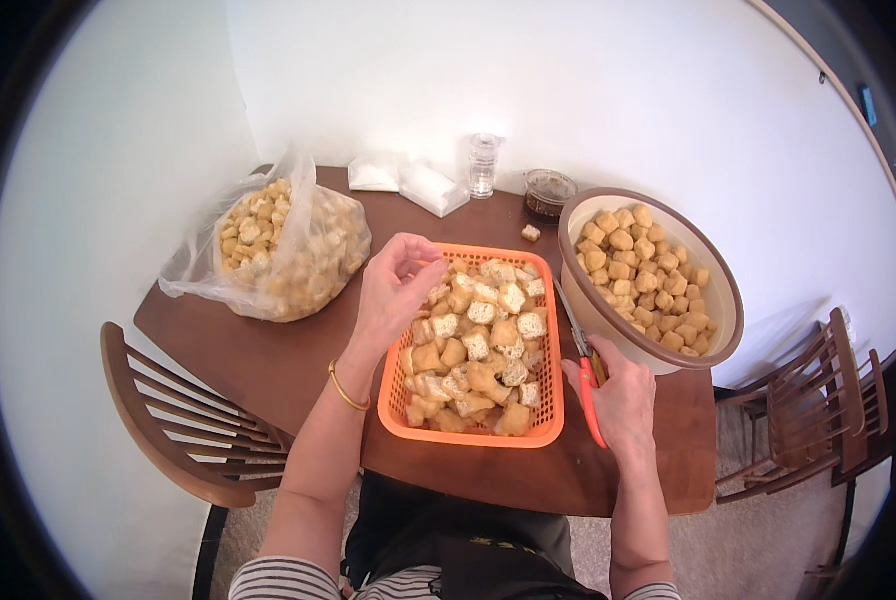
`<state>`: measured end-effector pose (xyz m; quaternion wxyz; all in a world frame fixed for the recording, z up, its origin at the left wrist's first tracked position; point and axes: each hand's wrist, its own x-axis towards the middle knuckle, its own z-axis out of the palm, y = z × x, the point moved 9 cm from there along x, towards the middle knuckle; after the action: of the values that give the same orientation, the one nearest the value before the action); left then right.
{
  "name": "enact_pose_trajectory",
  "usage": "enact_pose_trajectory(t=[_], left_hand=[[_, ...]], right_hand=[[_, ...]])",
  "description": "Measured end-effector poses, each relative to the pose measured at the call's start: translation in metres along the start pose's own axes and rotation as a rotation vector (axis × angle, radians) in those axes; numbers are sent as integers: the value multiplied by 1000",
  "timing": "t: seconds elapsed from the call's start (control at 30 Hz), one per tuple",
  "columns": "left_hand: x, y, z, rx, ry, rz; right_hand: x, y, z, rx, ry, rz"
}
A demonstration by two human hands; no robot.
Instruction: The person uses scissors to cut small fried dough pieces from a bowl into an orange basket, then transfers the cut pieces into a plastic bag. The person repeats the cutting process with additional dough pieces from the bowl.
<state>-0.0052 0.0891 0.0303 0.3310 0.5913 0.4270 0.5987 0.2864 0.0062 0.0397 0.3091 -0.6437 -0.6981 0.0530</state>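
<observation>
An orange plastic basket [472,441] full of fried tofu puffs [480,345] sits in front of me; many puffs are cut, with pale porous insides showing. My left hand [401,289] is over the basket's far left corner, fingers curled and thumb apart, with no piece visible between them. To the right of the basket, my right hand [619,394] grips red-handled scissors [587,390]. The blades point away from me along the basket's right rim. Beyond that hand stands a large beige bowl with a brown rim [731,315], filled with whole tofu puffs [643,270].
A clear plastic bag [320,255] of tofu puffs lies at the left of the wooden table [283,360]. Along the wall are white packets [433,187], a clear cup [483,166] and a tub of dark sauce [549,196]. One cut puff [530,233] lies nearby. Wooden chairs [185,420] flank the table.
</observation>
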Motion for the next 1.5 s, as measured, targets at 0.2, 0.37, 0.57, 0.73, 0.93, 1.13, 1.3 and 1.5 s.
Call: enact_pose_trajectory(t=[0.2,0.37,0.57,0.73,0.93,1.13,1.3,1.5], left_hand=[[13,-7,-9,89,42,-41],[65,12,45,384,-247,19],[153,-63,146,1093,-570,0],[175,-104,201,1258,-520,-28],[189,-146,230,1248,-477,38],[184,-106,194,1262,-577,54],[151,-20,130,766,-833,-202],[62,48,52,791,-882,-97]], right_hand=[[-23,24,-6,-50,-14,14],[-38,60,10,-175,-35,50],[-35,66,14,-183,-14,56],[-37,72,11,-182,-51,122],[-38,75,15,-156,-103,148],[-37,70,11,-163,-68,79],[-38,66,9,-174,-73,60],[-40,42,9,-267,-92,-88]])
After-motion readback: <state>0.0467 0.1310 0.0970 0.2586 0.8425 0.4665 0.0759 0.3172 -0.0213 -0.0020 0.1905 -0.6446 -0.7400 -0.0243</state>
